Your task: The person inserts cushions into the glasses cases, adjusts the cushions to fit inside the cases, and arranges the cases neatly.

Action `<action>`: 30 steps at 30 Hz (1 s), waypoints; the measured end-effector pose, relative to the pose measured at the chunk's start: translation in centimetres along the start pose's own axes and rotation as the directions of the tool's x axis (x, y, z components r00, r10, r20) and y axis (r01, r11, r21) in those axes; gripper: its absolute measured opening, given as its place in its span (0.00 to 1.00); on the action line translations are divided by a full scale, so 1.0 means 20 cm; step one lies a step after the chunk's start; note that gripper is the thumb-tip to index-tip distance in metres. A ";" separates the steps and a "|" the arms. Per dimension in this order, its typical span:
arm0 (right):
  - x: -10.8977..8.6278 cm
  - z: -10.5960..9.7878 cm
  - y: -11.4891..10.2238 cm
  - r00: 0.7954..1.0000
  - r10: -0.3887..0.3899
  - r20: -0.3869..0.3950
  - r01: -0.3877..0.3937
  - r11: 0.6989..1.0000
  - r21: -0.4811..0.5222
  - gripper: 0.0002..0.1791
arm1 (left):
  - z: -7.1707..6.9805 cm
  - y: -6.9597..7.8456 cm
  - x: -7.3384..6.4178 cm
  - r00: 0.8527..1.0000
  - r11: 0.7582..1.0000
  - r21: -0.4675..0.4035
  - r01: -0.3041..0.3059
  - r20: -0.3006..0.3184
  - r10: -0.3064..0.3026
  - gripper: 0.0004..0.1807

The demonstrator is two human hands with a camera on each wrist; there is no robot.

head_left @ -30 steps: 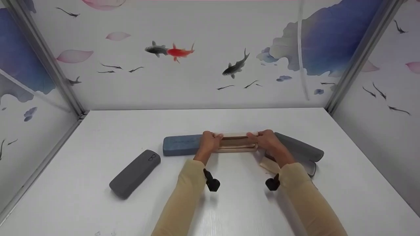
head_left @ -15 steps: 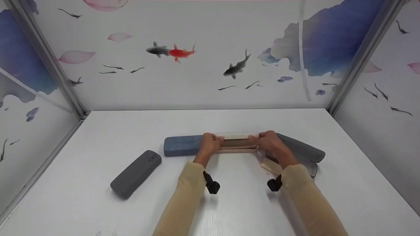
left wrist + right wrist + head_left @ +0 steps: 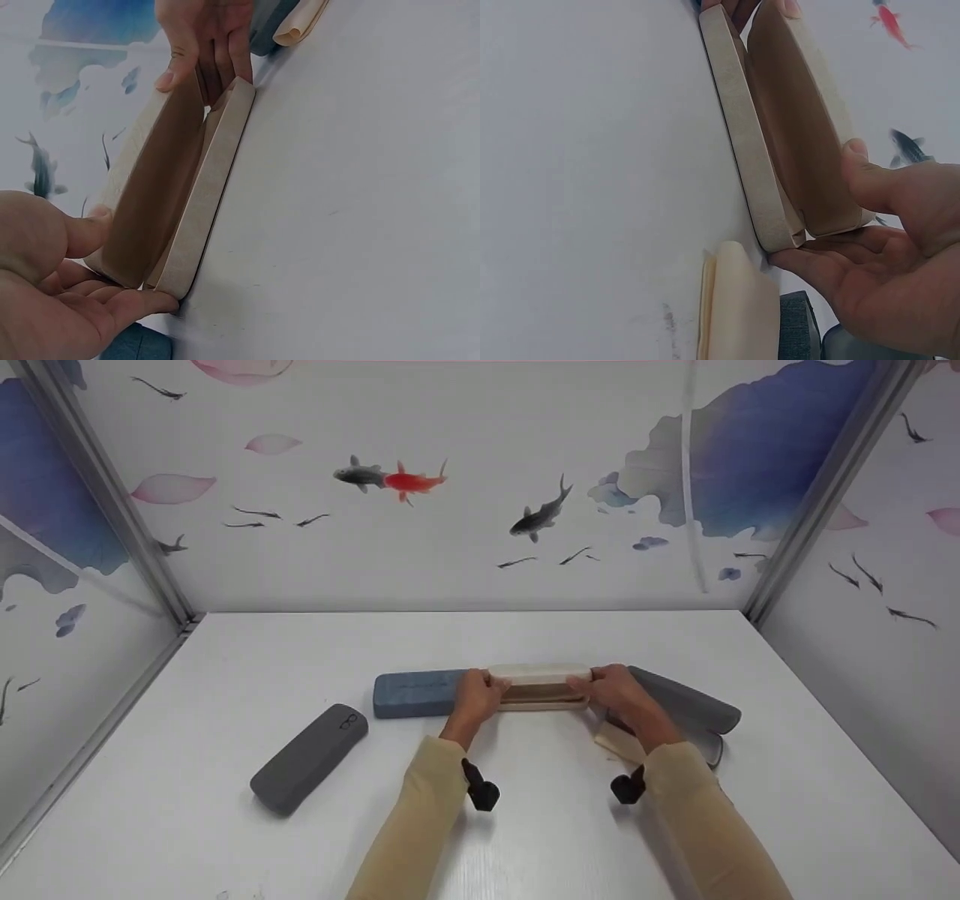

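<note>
A beige glasses case (image 3: 543, 673) with a brown lining stands partly open on the white table, its lid raised at a slant. My left hand (image 3: 478, 696) holds its left end, and my right hand (image 3: 619, 691) holds the right end. In the left wrist view the left thumb (image 3: 88, 231) presses the lid's outer edge while the fingers lie along the end of the base. The right wrist view has the right thumb (image 3: 866, 169) on the lid in the same way, with fingers under the end. No contents show inside the lining.
Left of the beige case lies a shut blue glasses case (image 3: 415, 694). A grey glasses case (image 3: 309, 759) with a spectacles mark sits nearer on the left. An open grey case (image 3: 686, 701) and a folded cream cloth (image 3: 742, 311) lie by the right hand. Printed panels enclose the table.
The beige case's lid has tilted forward and down, so more of its pale outside shows and less of the lining. Both hands stay at the ends.
</note>
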State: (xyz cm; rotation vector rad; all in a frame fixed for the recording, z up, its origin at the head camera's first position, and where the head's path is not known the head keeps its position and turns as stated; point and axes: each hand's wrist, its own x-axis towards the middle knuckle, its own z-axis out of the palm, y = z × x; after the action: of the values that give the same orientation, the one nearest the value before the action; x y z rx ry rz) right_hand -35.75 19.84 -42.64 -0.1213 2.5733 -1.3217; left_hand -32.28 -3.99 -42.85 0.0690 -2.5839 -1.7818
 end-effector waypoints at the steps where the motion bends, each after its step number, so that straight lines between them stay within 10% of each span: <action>1: 0.00 0.00 0.00 1.000 0.008 0.003 -0.008 1.000 0.002 0.26 | 0.00 0.00 0.00 1.000 1.000 -0.003 0.004 0.000 -0.004 0.16; 30: 0.01 0.03 0.01 0.995 0.104 -0.005 -0.103 0.988 0.114 0.42 | 0.04 -0.04 -0.02 0.996 0.992 0.103 -0.071 -0.051 0.076 0.17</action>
State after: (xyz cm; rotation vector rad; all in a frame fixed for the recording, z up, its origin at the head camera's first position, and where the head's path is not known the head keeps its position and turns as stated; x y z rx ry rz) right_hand -35.78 19.48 -43.19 0.0394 2.4696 -1.4288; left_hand -31.78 -3.61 -43.91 0.0224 -2.6004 -1.6019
